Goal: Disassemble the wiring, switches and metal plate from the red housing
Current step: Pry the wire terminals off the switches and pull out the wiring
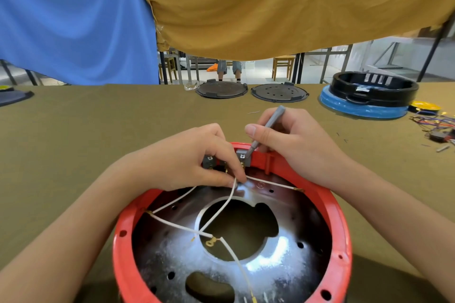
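The red housing (118, 241) sits open-side up on the desk (73, 130), close in front of the person, and by the look of it the task is in its early-to-middle part: the metal plate (290, 253) still lies inside, and the white wires (177, 225) still cross it with their brass terminals loose or attached. The left hand (194, 162) reaches in over the far rim, its fingers (221, 181) pinching a white wire beside a grey switch (208, 162) that is partly covered. A second grey switch (243, 158) remains seated in the rim. The right hand (288, 140) grips a thin grey tool (267, 130) like a pen, its tip on that switch; I judge it is being pried free. The tool's tip and the switch clips are hidden, and the housing's near edge is cut off below.
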{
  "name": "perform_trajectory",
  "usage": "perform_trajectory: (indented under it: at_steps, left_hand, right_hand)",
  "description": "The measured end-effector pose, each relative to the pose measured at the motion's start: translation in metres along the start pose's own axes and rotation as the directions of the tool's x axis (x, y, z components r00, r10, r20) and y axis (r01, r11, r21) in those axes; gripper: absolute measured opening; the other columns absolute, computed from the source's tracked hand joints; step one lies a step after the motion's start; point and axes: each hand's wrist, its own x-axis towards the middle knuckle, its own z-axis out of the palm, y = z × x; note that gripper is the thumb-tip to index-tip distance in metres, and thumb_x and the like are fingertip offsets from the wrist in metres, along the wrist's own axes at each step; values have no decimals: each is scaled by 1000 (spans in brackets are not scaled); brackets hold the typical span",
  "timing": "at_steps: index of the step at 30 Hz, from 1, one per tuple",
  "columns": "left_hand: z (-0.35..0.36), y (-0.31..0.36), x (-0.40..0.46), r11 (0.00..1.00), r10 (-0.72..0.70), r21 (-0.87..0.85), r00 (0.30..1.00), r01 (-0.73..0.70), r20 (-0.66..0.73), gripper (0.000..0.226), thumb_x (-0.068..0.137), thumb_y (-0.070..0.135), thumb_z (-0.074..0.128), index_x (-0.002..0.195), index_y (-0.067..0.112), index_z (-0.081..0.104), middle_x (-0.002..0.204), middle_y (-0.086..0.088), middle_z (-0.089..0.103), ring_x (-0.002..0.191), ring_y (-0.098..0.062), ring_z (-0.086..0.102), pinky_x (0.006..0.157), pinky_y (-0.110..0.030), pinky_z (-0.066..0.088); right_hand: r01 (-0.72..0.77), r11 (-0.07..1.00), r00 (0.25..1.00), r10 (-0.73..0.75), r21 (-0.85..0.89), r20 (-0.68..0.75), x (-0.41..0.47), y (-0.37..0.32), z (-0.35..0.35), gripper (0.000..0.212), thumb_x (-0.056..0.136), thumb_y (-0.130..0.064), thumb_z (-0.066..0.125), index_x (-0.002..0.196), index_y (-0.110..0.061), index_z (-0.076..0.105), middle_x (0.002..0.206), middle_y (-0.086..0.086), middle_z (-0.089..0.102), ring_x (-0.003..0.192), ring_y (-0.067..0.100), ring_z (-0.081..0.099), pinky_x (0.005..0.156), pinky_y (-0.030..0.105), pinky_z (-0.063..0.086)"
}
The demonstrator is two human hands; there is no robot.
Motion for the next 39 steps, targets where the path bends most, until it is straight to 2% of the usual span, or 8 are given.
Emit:
perform_trajectory:
  at_steps: [5, 8, 11, 14, 22, 27, 33, 39]
  left_hand:
    - [0, 1, 0, 1000, -2, 3, 1000, 2, 4, 14, 85, 37, 73, 98, 43, 75, 94, 18, 71, 100, -12, 48, 85, -31, 43]
    - [0, 1, 0, 1000, -3, 0, 1000, 3, 8, 14, 85, 38, 73, 97, 44, 75, 93, 19, 70, 99, -12, 48, 84, -31, 44]
    - [0, 1, 0, 1000, -8, -3, 1000, 8, 9, 14, 84, 39, 73, 96, 47, 74, 92, 19, 70, 100, -10, 48, 84, -31, 44]
    - [-1, 1, 0, 1000, -7, 0, 1000, 7, 8, 14, 84, 39, 73, 96, 46, 74, 93, 19, 70, 101, -10, 48, 85, -30, 44]
    - [0, 0, 0, 1000, 5, 16, 1000, -5, 5, 14, 85, 37, 73, 98, 43, 75, 95, 18, 71, 100, -12, 48, 85, -28, 43]
    - [-1, -1, 0, 1000, 1, 11, 1000, -1, 9, 14, 85, 40, 72, 97, 46, 74, 94, 19, 71, 101, -11, 48, 84, -26, 44]
    - [0, -1, 0, 1000, 9, 8, 1000, -9, 1, 14, 85, 34, 74, 97, 41, 76, 92, 21, 71, 99, -13, 48, 83, -24, 44]
    - [-1, -2, 0, 1000, -3, 14, 1000, 3, 5, 15, 85, 36, 73, 97, 45, 75, 94, 23, 71, 102, -12, 49, 84, -26, 45]
  right_hand:
    - [57, 995, 998, -57, -81, 0, -1, -3, 0, 26, 92, -34, 66, 77, -13, 67, 70, 10, 64, 69, 25, 59, 70, 42, 47]
    - [35, 998, 999, -35, -44, 6, 0, -1, 0, 28, 93, -31, 66, 78, -7, 67, 68, 9, 66, 66, 23, 59, 66, 31, 47]
    - [-24, 999, 1000, 24, 25, 16, 3, 3, 0, 29, 94, -28, 65, 79, -3, 65, 60, -3, 62, 59, 7, 57, 61, 17, 45]
    - [-56, 997, 998, 54, 49, 27, 4, 5, 0, 30, 94, -28, 65, 81, -2, 64, 57, -9, 59, 58, 1, 55, 60, 12, 45]
    - [35, 999, 999, -35, -20, 9, 0, -1, 1, 28, 94, -32, 64, 79, -9, 65, 71, 14, 63, 67, 26, 58, 66, 34, 46]
    - [5, 1000, 1000, -4, -3, 17, 2, -1, 1, 29, 94, -29, 65, 78, -5, 64, 67, 12, 62, 61, 10, 54, 63, 26, 45]
    - [-75, 992, 997, 71, 103, 43, 6, 6, 0, 31, 95, -25, 64, 83, 4, 62, 56, -13, 58, 57, -1, 55, 59, 9, 43]
    - [-3, 997, 1000, 3, 72, -3, 1, 4, 2, 25, 95, -28, 64, 80, -7, 64, 61, -5, 59, 59, 2, 55, 59, 14, 43]
